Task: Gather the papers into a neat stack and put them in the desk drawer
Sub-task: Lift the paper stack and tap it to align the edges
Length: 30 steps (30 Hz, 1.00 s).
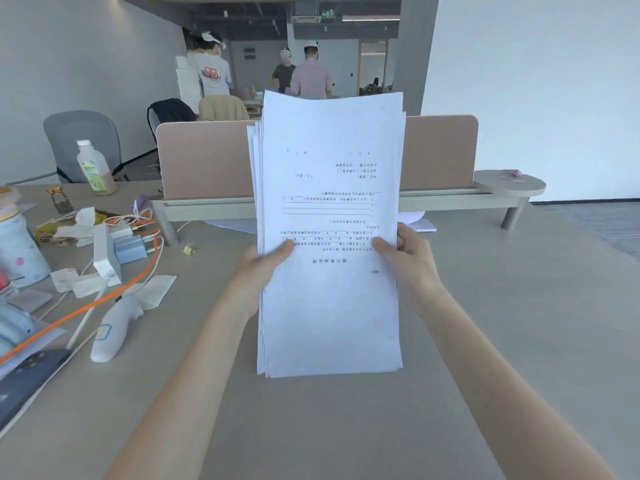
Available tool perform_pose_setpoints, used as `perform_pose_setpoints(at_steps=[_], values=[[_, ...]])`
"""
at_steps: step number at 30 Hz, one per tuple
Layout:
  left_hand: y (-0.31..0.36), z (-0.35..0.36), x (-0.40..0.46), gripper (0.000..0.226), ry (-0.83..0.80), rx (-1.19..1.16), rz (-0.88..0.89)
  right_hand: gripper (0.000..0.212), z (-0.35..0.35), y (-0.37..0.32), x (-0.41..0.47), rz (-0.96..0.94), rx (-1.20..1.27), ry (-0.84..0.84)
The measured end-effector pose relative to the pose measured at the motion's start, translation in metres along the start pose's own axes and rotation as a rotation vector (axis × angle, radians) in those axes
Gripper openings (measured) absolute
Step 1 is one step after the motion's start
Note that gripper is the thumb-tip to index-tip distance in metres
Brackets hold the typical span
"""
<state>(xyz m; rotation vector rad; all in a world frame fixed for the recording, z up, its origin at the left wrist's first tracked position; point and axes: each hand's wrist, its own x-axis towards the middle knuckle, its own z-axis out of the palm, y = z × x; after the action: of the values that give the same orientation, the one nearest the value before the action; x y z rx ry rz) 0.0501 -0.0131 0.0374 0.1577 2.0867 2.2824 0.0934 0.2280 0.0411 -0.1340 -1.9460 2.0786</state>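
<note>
A stack of white printed papers [330, 306] stands upright in front of me, its bottom edge resting on or just above the desk [485, 341]. The sheets are slightly fanned along the left edge, and the top page's text is upside down. My left hand [258, 268] grips the stack's left edge with the thumb on the front page. My right hand [408, 261] grips the right edge the same way. More white sheets [420, 223] lie on the desk behind the stack, under the shelf. No drawer is in view.
A pink divider panel [207, 157] on a low shelf crosses the back of the desk. Clutter fills the left side: a drink bottle [93, 169], chargers with an orange cable [138, 275], a white handheld device [112, 332], a binder clip [189, 250]. People stand far behind.
</note>
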Motion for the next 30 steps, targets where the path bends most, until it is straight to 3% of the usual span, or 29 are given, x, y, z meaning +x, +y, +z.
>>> perform_pose_setpoints(at_steps=[8, 17, 25, 27, 30], values=[[0.043, 0.01, -0.008, 0.007, 0.068, -0.007, 0.217, 0.025, 0.014, -0.048, -0.005, -0.205, -0.074, 0.045], [0.023, 0.008, -0.012, 0.018, 0.073, -0.064, 0.104, 0.027, 0.018, -0.039, -0.014, -0.186, -0.017, -0.012], [0.02, 0.006, -0.012, 0.022, 0.047, -0.08, 0.087, 0.023, 0.017, -0.051, -0.005, -0.307, -0.11, 0.031], [0.021, 0.005, -0.011, 0.027, 0.035, -0.081, 0.091, 0.034, 0.017, -0.06, -0.003, -0.364, -0.177, 0.041], [0.023, 0.004, -0.011, 0.033, 0.03, -0.079, 0.09, 0.07, 0.016, -0.075, -0.004, -0.531, -0.295, 0.04]])
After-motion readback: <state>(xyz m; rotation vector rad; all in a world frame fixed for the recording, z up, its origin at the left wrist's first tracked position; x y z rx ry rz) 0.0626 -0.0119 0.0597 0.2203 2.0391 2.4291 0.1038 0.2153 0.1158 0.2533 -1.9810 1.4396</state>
